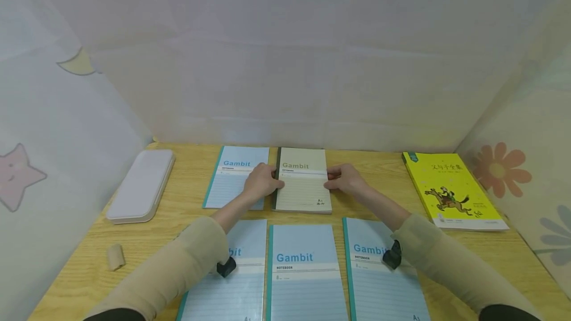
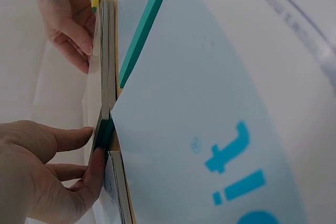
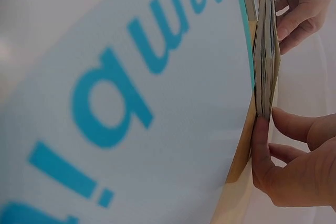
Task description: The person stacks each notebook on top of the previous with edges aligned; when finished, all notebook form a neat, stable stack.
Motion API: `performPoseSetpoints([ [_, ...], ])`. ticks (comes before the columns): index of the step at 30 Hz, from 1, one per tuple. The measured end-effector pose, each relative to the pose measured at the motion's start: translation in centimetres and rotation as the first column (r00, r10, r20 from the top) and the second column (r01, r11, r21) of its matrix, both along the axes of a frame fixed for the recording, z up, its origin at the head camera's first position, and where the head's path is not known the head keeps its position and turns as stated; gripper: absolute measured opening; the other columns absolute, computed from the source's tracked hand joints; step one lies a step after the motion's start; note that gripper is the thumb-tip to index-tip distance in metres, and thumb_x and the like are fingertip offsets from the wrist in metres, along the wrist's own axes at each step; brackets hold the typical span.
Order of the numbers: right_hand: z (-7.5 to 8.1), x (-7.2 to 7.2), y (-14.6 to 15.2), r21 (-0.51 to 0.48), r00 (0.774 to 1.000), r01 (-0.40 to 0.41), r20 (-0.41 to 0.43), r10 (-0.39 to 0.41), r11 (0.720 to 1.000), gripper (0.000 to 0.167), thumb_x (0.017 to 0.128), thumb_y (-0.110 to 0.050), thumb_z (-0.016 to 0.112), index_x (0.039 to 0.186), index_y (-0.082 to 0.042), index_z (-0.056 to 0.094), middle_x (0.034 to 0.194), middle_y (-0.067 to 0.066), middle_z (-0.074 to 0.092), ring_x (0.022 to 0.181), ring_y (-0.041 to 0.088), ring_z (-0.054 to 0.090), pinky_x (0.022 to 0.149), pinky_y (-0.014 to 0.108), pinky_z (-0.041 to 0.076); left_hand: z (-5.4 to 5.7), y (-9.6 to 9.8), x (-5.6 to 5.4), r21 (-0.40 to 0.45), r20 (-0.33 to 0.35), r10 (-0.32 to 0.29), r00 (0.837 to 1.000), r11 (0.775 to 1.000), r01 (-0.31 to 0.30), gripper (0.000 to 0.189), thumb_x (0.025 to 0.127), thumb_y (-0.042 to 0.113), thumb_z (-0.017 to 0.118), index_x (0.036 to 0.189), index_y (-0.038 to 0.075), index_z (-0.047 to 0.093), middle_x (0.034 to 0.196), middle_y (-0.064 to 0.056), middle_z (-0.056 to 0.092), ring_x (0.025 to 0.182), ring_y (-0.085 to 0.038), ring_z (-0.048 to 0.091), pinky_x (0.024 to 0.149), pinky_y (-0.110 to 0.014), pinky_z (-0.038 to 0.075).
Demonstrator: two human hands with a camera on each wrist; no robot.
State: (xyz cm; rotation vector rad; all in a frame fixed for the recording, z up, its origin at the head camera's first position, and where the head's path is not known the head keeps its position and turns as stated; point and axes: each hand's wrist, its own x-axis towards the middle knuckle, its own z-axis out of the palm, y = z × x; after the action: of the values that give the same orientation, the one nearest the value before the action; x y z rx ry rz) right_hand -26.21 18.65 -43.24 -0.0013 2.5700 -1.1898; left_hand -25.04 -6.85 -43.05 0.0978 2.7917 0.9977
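Observation:
A beige Gambit notebook (image 1: 303, 180) with a dark spine lies at the back middle of the table between both hands. My left hand (image 1: 261, 181) grips its spine edge, thumb on the cover. Opposite, my right hand (image 1: 347, 179) pinches the page edge; in the right wrist view the right thumb (image 3: 289, 124) is at the cover side and a finger (image 3: 261, 135) at the other side of the pages. Just left, partly behind my left hand, is a small blue Gambit notebook (image 1: 232, 187).
Three larger blue notebooks (image 1: 308, 291) lie in a front row, partly under the forearms. A white case (image 1: 142, 185) and a small beige block (image 1: 116, 257) are on the left. On the right lies a yellow book (image 1: 450, 187). White fabric (image 1: 294, 63) hangs behind the table.

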Motion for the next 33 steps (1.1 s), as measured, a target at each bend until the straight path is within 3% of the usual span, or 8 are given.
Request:
performPoseSetpoints([
  [6,0.1,0.1,-0.1,-0.003,1.000,0.005,0.005,-0.005,1.000,0.053,0.093,-0.007,0.073,0.144,0.000,0.057,0.133,0.017,0.066,0.117,0.026,0.057,0.106,0.038,0.053,0.0,0.0,0.0,0.012,0.007,0.007,1.000,1.000,-0.007,0.015,0.088,0.015,0.077,0.092,0.003,0.072,0.078,-0.005,0.055,0.066,-0.016,0.048,0.052,-0.024,0.033],
  [13,0.0,0.3,-0.1,-0.067,1.000,-0.006,0.015,0.007,0.998,0.053,0.095,-0.003,0.070,0.145,0.004,0.054,0.131,0.020,0.063,0.114,0.026,0.060,0.091,0.030,0.062,0.2,-0.1,0.3,0.041,-0.017,-0.002,1.000,0.999,0.002,0.016,0.088,0.012,0.076,0.099,0.001,0.075,0.076,-0.005,0.058,0.066,-0.016,0.049,0.053,-0.023,0.036],
  [20,0.0,0.3,0.2,-0.104,0.999,0.026,0.022,-0.024,0.994,0.043,0.096,-0.009,0.068,0.137,0.004,0.060,0.121,0.016,0.062,0.104,0.021,0.061,0.088,0.028,0.059,0.2,-0.5,0.6,0.146,0.036,0.022,0.999,0.989,-0.027,0.017,0.096,0.014,0.067,0.101,-0.002,0.072,0.066,-0.001,0.051,0.059,-0.012,0.047,0.051,-0.021,0.035],
  [24,1.0,0.3,0.4,-0.143,0.998,0.056,-0.007,-0.058,0.988,0.052,0.099,-0.012,0.063,0.147,0.004,0.050,0.134,0.020,0.057,0.113,0.025,0.058,0.100,0.038,0.057,0.6,-1.7,0.8,0.212,0.043,0.058,0.997,0.975,-0.066,0.035,0.101,0.017,0.060,0.127,-0.005,0.065,0.089,-0.008,0.064,0.071,-0.017,0.063,0.060,-0.021,0.049],
  [27,2.0,0.3,0.2,-0.187,0.997,0.058,-0.035,-0.065,0.981,0.058,0.102,-0.013,0.060,0.155,0.002,0.041,0.142,0.024,0.051,0.121,0.031,0.055,0.107,0.045,0.055,1.2,-3.3,0.7,0.249,0.028,0.091,0.995,0.964,-0.095,0.051,0.102,0.018,0.057,0.149,0.000,0.051,0.114,-0.014,0.068,0.089,-0.025,0.072,0.070,-0.023,0.058],
  [33,3.8,0.1,-1.3,-0.203,0.996,0.040,-0.065,-0.054,0.978,0.056,0.104,-0.023,0.058,0.155,-0.006,0.044,0.144,0.019,0.052,0.130,0.034,0.055,0.110,0.048,0.053,2.2,-7.4,0.5,0.267,-0.005,0.163,0.987,0.951,-0.156,0.047,0.103,0.019,0.054,0.147,0.002,0.054,0.119,-0.018,0.066,0.104,-0.036,0.071,0.076,-0.025,0.057],
])
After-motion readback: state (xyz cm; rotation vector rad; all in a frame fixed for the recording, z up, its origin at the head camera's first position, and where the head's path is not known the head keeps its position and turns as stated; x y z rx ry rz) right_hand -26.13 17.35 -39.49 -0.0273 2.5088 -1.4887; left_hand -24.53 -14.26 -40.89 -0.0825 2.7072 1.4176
